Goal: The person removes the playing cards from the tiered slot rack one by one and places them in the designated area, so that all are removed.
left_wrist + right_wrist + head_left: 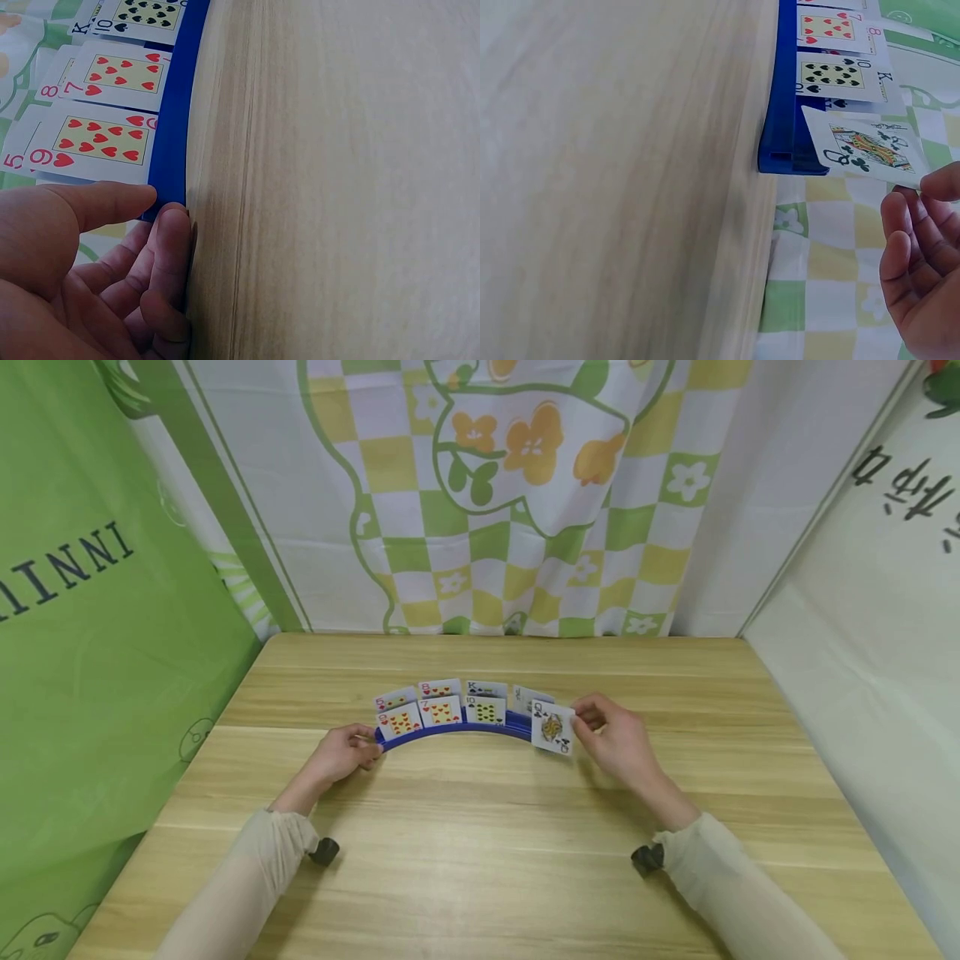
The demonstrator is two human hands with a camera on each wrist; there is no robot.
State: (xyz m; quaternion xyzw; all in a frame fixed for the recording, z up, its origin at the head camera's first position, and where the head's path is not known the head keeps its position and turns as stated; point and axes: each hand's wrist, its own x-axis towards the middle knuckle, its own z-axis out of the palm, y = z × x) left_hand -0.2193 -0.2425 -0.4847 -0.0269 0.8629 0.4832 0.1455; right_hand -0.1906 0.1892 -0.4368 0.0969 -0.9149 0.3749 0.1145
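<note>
A curved blue card holder (459,727) stands on the table with playing cards upright in two rows. My left hand (347,752) pinches its left end between thumb and fingers. In front are the nine of hearts (97,139), seven of hearts (116,75) and ten of spades (832,76). Behind them show a five (395,697), an eight (439,687), a king (487,688) and a paler, partly covered card (522,697). At the holder's right end, my right hand (618,739) pinches a queen of clubs (552,727) by its edge; the card overlaps the holder there.
The light wooden table (480,852) extends in front of the holder towards me. A checked, flowered curtain (495,552) hangs behind its far edge. Green cloth (90,693) stands on the left and white cloth (862,677) on the right.
</note>
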